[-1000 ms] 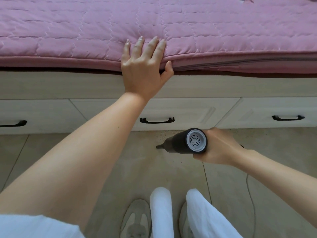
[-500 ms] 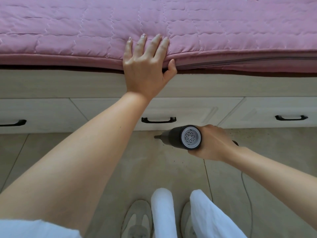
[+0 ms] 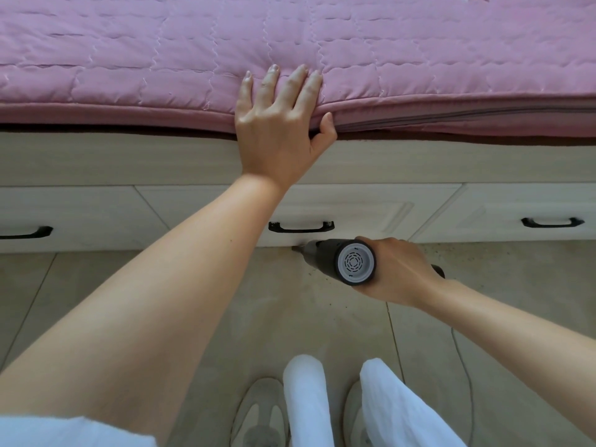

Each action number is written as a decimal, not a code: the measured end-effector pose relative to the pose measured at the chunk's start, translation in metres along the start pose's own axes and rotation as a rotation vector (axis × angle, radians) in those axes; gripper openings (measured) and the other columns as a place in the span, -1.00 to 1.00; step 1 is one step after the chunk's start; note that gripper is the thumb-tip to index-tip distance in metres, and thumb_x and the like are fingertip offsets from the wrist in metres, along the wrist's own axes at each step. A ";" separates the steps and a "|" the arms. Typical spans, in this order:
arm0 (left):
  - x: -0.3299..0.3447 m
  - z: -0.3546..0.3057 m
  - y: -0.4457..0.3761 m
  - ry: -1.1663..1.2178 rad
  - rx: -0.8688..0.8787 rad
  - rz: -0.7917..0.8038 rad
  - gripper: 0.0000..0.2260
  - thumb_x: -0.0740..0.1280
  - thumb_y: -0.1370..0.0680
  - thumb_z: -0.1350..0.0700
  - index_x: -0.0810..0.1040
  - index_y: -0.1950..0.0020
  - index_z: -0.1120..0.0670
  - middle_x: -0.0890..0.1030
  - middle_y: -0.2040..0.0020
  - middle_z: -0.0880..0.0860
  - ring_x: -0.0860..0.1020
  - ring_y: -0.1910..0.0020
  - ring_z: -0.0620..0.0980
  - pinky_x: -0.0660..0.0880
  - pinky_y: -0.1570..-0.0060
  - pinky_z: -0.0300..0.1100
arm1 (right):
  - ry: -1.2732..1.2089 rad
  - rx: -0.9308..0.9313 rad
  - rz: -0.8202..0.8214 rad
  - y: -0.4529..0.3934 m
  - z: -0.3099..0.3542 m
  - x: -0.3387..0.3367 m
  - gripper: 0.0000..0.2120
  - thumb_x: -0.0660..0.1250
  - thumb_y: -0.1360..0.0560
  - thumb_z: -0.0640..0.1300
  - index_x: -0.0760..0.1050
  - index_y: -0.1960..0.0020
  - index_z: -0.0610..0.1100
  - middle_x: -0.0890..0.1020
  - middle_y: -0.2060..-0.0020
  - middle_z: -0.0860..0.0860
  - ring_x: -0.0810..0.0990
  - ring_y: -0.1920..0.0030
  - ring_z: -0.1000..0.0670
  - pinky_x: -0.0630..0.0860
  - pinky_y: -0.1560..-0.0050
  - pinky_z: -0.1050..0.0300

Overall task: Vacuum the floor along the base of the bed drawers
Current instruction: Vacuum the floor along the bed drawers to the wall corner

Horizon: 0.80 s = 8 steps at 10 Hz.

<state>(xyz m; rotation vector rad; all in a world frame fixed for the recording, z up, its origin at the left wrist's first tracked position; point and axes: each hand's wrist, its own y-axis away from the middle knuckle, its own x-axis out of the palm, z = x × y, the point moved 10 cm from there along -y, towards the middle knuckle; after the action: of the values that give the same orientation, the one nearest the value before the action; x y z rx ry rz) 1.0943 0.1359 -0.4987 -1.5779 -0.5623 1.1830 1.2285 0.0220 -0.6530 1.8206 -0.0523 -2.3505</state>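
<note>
We find the sweep under way: our right hand (image 3: 398, 269) wraps the vacuum (image 3: 342, 261), nozzle at the middle drawer (image 3: 354, 211) base, left hand (image 3: 277, 124) spread flat on the mattress (image 3: 290, 43), and grit (image 3: 451, 253) rightward calls for continuing along that edge.

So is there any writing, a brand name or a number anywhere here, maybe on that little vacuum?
None can be read.
Vacuum: its grey end cap shows only rings of slots, no lettering.
Pink mattress cover, drawers, shoes: no text visible.
</note>
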 end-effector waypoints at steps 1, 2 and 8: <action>0.000 0.001 0.000 0.008 -0.007 0.002 -0.62 0.27 -0.51 -0.10 0.67 -0.23 0.02 0.67 -0.20 0.00 0.62 -0.19 0.17 0.45 -0.26 0.22 | -0.016 0.012 0.004 -0.002 -0.001 -0.004 -0.58 0.35 -0.36 0.19 0.44 -0.17 0.10 0.65 0.14 0.11 0.61 0.17 -0.03 0.57 0.19 0.07; 0.000 0.001 0.000 0.012 -0.011 0.009 -0.61 0.27 -0.51 -0.10 0.67 -0.23 0.02 0.67 -0.21 -0.01 0.62 -0.20 0.17 0.45 -0.27 0.21 | 0.001 0.023 0.009 -0.002 -0.005 -0.008 -0.56 0.35 -0.36 0.16 0.43 -0.21 0.13 0.65 0.12 0.12 0.61 0.15 -0.03 0.52 0.20 0.13; 0.001 0.001 0.000 -0.001 -0.001 0.021 -0.61 0.26 -0.52 -0.10 0.66 -0.24 0.02 0.66 -0.21 -0.01 0.61 -0.19 0.17 0.45 -0.28 0.21 | 0.003 0.055 0.051 0.012 -0.012 -0.031 -0.66 0.42 -0.30 0.06 0.49 -0.07 0.14 0.57 0.26 0.13 0.56 0.19 -0.04 0.46 0.22 0.14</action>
<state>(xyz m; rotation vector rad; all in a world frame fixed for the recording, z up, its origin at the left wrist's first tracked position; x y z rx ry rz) 1.0938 0.1372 -0.4992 -1.5875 -0.5476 1.1997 1.2488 0.0156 -0.6251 1.8254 -0.1626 -2.3335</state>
